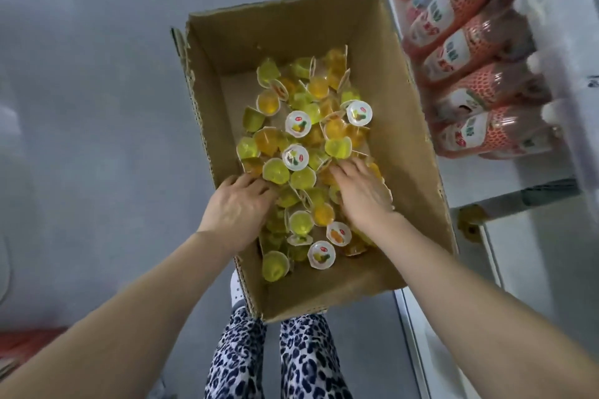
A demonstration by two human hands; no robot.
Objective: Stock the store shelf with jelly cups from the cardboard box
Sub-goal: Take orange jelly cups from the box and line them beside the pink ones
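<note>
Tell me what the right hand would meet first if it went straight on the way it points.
The right hand points up-left across the box. Its fingertips lie on jelly cups; next in line seems the white-lidded cup, though depth is unclear.

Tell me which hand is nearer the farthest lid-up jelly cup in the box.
Right. The right hand lies just short of that jelly cup; the left hand rests farther back by the left wall of the box.

Smooth grey floor (pixel 97 107) is recorded across the left and lower view, softly and evenly lit. A white shelf unit (pixel 534 256) is set along the right; pink-red bottles (pixel 466 52) are laid there in a row. A blurred red object (pixel 29 343) is noted lower left.
</note>
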